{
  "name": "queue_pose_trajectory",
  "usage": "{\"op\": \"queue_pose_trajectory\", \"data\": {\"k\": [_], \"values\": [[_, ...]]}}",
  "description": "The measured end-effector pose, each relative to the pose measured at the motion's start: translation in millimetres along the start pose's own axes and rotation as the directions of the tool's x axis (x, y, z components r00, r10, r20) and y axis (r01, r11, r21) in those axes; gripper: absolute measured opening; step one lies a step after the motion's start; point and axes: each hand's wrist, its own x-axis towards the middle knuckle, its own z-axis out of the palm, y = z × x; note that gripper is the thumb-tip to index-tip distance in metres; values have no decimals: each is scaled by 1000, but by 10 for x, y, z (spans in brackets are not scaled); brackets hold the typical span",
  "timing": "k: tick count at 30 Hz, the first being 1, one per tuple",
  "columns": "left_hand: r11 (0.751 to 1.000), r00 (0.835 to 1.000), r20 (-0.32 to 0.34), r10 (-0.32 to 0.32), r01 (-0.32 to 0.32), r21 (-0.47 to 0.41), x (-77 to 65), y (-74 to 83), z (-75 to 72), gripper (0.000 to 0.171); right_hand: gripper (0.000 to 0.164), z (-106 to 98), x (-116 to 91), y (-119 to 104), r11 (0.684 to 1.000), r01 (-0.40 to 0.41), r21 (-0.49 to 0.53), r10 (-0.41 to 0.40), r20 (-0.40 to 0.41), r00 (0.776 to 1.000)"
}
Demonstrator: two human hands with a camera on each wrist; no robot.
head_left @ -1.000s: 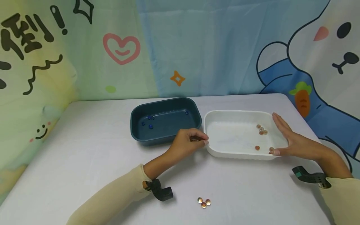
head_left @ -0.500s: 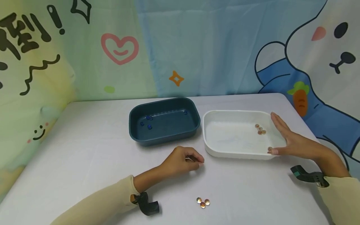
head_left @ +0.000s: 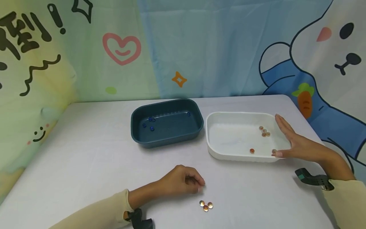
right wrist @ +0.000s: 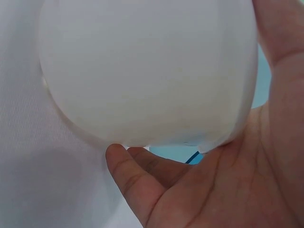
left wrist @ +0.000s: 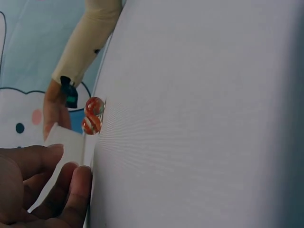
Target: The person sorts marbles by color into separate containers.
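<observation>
Several orange-swirled glass marbles lie in a cluster on the white table near its front. Just up and left of them is my left hand, fingers loosely bent, apart from the marbles and holding nothing visible. In the left wrist view two of these marbles show beyond the fingertips. My right hand holds the right end of the white tray, thumb over the near corner and fingers along the end wall. More orange marbles lie inside it, one partly covered by the thumb.
A dark teal tray stands to the left of the white one, with several small blue marbles scattered on its floor. A printed cloth backdrop hangs behind the table's far edge.
My left hand has come away from the white tray's left end, toward the front marbles. One marble in the white tray sits further left than a second ago. The right hand stays put.
</observation>
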Motion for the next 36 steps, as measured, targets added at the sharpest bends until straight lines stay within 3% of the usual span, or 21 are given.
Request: {"op": "queue_pose_trajectory", "data": {"k": [9,15,27,36], "values": [[995,999,27,22,-19,-93,-138,-2,40,18,124,-1,0,-12,1000,-10,3,10,3,1000],[989,994,50,98,-92,-118,-182,-30,65,21,123,10,5,8,1000,8,3,-8,-1,1000],[973,970,94,224,-228,37,-200,3,126,23,123,4,4,-3,1000,6,-6,-6,-2,1000],[953,969,99,226,-241,181,-156,-2,167,22,123,3,11,6,1000,12,-7,-12,-4,1000]]}}
